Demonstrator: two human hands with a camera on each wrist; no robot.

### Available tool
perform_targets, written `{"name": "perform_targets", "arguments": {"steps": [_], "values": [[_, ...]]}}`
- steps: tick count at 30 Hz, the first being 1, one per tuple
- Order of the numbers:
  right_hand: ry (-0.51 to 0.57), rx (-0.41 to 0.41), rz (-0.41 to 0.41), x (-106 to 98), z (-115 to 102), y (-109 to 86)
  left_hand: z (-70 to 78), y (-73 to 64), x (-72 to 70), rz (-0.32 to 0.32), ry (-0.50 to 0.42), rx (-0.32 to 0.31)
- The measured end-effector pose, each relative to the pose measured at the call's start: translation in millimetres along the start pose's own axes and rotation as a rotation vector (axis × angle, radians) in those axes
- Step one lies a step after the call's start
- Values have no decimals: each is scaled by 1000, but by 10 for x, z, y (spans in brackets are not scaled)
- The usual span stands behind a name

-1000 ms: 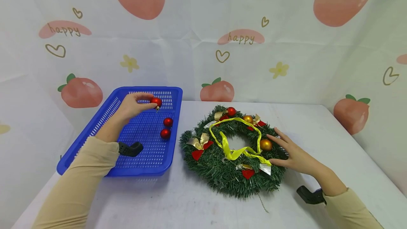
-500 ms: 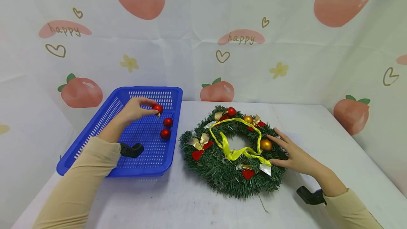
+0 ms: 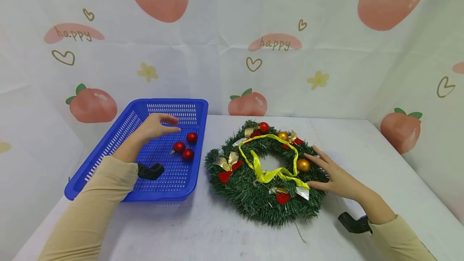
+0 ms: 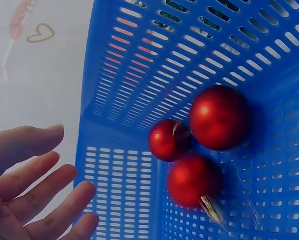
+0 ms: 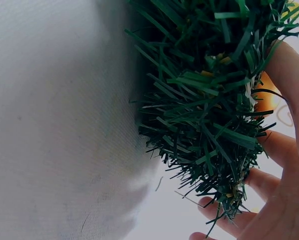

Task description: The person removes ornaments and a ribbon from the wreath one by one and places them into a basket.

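My left hand (image 3: 154, 127) hovers over the blue plastic basket (image 3: 164, 184), thumb and fingers apart, holding nothing. Beneath it, near the basket's right wall, lie three shiny red Christmas baubles; the nearest to my hand (image 3: 179, 147) has its gold cap (image 4: 213, 209) showing in the left wrist view. A green Christmas wreath (image 3: 246, 198) lies flat to the right of the basket. At its right edge rests my right hand (image 3: 338, 176), fingers spread and touching the greenery beside a gold bauble (image 3: 303, 165). Part of that hand's grip side is hidden by needles.
The wreath carries a yellow ribbon (image 3: 259, 172), red, gold and silver bows, another gold bauble (image 3: 282, 136) and a red one (image 3: 264, 127). A thin cord (image 3: 300, 233) trails from its front. Behind the white table hangs a peach-print cloth (image 3: 217, 59).
My left hand has lowered slightly and let go of a red bauble, which now lies in the basket with the other two. The right hand and wreath have stayed still.
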State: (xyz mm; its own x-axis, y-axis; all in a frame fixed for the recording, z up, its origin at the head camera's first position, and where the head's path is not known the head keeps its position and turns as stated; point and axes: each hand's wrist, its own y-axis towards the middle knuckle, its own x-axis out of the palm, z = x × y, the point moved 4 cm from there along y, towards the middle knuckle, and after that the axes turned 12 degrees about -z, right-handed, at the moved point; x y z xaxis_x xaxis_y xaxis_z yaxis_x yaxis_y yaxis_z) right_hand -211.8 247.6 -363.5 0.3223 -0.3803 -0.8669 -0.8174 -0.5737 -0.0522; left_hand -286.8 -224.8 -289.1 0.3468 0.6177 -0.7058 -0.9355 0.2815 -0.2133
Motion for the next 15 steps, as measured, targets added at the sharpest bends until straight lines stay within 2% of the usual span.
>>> {"name": "perform_targets", "arguments": {"steps": [7,11,15], "values": [[2,-1,-1,-2,-7,1,98,-28,-21,32,-43,41],[0,-2,1,-2,-7,1,311,-76,25,24,-63,106],[3,1,0,4,2,0,592,-124,162,-13,-81,184]]}}
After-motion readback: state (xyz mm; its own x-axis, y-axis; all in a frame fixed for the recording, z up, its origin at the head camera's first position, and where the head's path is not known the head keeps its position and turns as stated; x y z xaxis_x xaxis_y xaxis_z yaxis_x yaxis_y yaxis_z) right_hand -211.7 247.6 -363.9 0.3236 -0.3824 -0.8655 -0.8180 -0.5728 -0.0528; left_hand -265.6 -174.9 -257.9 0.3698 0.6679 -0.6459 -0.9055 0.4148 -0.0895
